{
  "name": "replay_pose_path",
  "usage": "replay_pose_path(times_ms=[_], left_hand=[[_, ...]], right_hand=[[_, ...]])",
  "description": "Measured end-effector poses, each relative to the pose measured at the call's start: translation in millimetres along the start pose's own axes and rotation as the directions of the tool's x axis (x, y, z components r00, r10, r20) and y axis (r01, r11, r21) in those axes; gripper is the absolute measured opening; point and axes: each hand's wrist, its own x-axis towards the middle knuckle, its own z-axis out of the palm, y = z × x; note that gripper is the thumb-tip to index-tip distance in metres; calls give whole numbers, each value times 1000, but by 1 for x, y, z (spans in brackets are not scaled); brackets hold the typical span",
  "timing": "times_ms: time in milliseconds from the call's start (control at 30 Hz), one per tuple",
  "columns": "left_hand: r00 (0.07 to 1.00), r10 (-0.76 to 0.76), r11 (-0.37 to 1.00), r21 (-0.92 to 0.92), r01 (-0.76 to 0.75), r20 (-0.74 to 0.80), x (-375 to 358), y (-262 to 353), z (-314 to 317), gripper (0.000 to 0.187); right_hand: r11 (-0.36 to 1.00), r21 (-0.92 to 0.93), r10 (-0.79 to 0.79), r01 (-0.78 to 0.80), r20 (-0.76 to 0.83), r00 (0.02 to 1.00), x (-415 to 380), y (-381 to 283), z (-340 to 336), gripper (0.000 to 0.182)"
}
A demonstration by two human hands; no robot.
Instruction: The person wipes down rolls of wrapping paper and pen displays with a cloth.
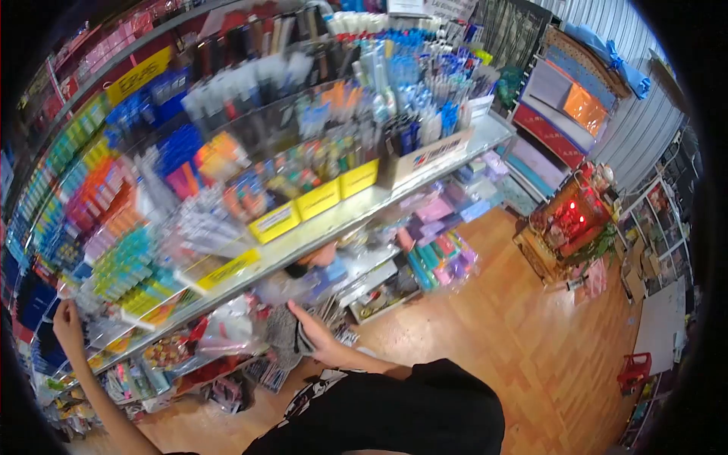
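At the lower left, my left hand [68, 324] is raised at the shelf's left end, beside dark blue packets [39, 303]. Its fingers look curled, but blur hides whether anything is between them. Near the middle, below the shelf edge, my right hand [315, 334] holds a grey, fuzzy-looking cloth item [285, 334], with the thumb against it. Pens and markers in several colours, among them a teal group [125, 265], fill the shelf above and between my hands.
The shelf's metal edge [318, 243] runs diagonally across the view. Packaged goods [436, 262] lie on lower shelves. A red-lit shrine-like box [569, 220] stands on the wooden floor [485, 334] at right, near a red plastic stool [634, 371].
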Motion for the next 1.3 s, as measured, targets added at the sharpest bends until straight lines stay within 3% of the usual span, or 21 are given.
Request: replay_pose_path(times_ms=[67, 133, 200, 233, 267, 367, 400, 500, 533, 600, 633, 667, 733, 767, 833, 933, 1000, 1133, 1200, 1267, 1300], left_hand=[[995, -77, 993, 83, 82, -67, -5, 10, 1, 22], [992, -60, 986, 148, 76, -111, -3, 1, 5, 23], [978, -191, 950, 236, 207, -88, -6, 2, 0, 25], [989, -101, 936, 327, 130, -104, -7, -10, -2, 28], [991, -100, 933, 336, 125, -90, -8, -13, -4, 28], [945, -326, 881, 373, 289, 38, -2, -13, -17, 32], [944, -329, 877, 384, 290, 37, -2, -11, -17, 32], [963, -260, 880, 426, 210, 63, -7, -7, -16, 30], [943, -313, 888, 387, 249, 111, -7, -2, -17, 30], [992, -51, 833, 552, -23, 118, -9, -37, -13, 25], [988, -119, 791, 610, 37, 95, -13, -32, -14, 25], [997, -62, 797, 604, 18, 53, -16, -10, -12, 21], [997, 59, 805, 593, -21, -45, -17, 40, -6, 14], [964, -223, 857, 442, 263, -141, -13, 50, -4, 20], [942, -328, 896, 293, 333, -69, -5, 73, -18, 28], [934, -341, 915, 190, 357, -108, 8, 81, -32, 31], [925, -326, 932, 95, 349, -197, 14, 74, -39, 29], [962, -209, 977, -82, 197, -176, 17, 68, -58, 20], [936, -136, 981, -173, 83, -325, 14, 61, -74, 21], [864, -374, 806, -580, 121, -338, -7, 72, -100, 20], [857, -373, 772, -632, 73, -357, -22, 76, -109, 20]], right_hand=[[997, 10, 69, -71, 112, 991, -5, -39, -20, 36], [983, -140, -125, 120, -28, 992, 0, -76, -43, 34], [992, -119, -41, 41, 2, 999, -9, -121, -65, 33], [993, -113, 24, -22, 18, 1000, -15, -145, -81, 32], [992, -125, 11, -9, 9, 1000, -15, -164, -93, 31], [987, -139, -82, 79, -15, 997, -22, -208, -107, 30], [978, -160, -147, 134, -69, 987, -21, -215, -111, 30], [970, -183, -192, 161, -166, 967, -27, -219, -107, 31], [972, -189, -179, 141, -206, 962, -29, -213, -102, 32], [962, -214, -196, 168, -122, 973, -20, -194, -116, 34], [991, -126, -61, 55, -40, 997, -27, -191, -107, 32], [978, -194, -102, 71, -155, 983, -24, -184, -109, 29], [974, -193, -131, 116, -70, 989, -4, -168, -129, 26], [979, -167, -121, 112, -46, 992, -10, -166, -111, 25], [980, -192, -28, 48, 106, 994, -5, -157, -100, 27], [951, -308, -24, 38, 47, 999, 5, -132, -60, 30], [918, -390, -28, 77, 129, 991, 6, -107, -22, 32], [908, -409, -2, 91, 213, 977, 24, -42, 26, 41], [964, -266, 104, -14, 326, 940, 28, -2, 52, 46], [961, -278, 99, -17, 286, 953, 28, 41, 85, 52], [968, -245, 133, -55, 314, 940, 28, 62, 99, 53]])
